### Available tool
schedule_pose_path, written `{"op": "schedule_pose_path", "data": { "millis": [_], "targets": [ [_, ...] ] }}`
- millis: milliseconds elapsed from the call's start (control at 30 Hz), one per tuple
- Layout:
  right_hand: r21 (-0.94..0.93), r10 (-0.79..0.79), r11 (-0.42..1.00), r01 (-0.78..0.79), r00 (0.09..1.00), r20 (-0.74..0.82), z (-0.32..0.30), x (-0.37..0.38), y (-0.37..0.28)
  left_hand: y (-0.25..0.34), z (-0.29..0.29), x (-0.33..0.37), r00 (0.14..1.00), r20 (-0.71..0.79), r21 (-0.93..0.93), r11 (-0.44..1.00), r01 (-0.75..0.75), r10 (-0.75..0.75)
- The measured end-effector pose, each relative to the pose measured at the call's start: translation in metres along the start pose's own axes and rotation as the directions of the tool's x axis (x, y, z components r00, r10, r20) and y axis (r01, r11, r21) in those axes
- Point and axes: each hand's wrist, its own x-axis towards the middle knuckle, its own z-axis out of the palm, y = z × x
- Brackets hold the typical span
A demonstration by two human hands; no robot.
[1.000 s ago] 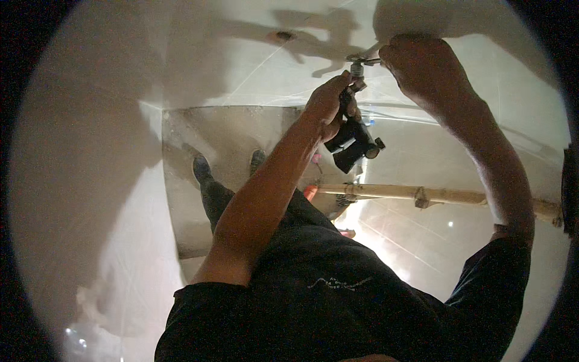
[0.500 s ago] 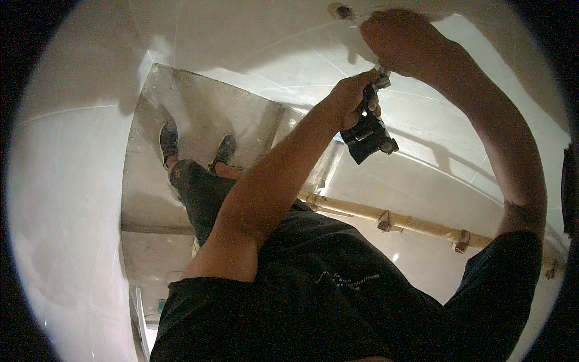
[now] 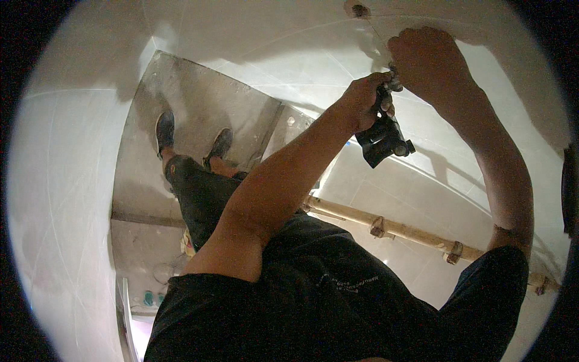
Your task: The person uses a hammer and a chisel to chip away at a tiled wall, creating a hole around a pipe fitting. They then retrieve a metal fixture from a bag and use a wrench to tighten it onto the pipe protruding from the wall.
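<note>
1. Our left hand [image 3: 362, 102] was clenched around a black tool [image 3: 383, 140], held up against the white tiled wall [image 3: 289, 48].
2. Our right hand [image 3: 429, 60] was closed on a small metal fitting [image 3: 393, 77] at the tool's top end.
3. A bamboo pole [image 3: 398, 229] ran below.

A black power tool [image 3: 383, 140] hangs body-down against the white tiled wall, its upper end gripped in the left hand [image 3: 360, 102]. A small metal fitting [image 3: 393, 84] sits at its top, pinched by the right hand [image 3: 429, 63].
</note>
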Motion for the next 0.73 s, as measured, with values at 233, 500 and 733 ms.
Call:
{"op": "schedule_pose_path", "data": {
  "millis": [233,500,733],
  "targets": [
    [0.187,0.033,0.982,-0.008,0.991,-0.133,0.035,-0.025,0.016,0.002,0.01,-0.006,0.995,-0.097,0.076,0.997,0.005,0.002],
    [0.342,0.152,0.936,-0.088,0.974,-0.166,0.05,-0.052,0.018,0.006,0.012,-0.007,0.988,-0.148,0.211,0.977,-0.012,0.044],
    [0.494,0.321,0.84,-0.222,0.939,-0.123,0.071,-0.071,0.01,0.016,0.018,-0.012,0.974,-0.209,0.453,0.891,0.018,0.086]
  ]
}}
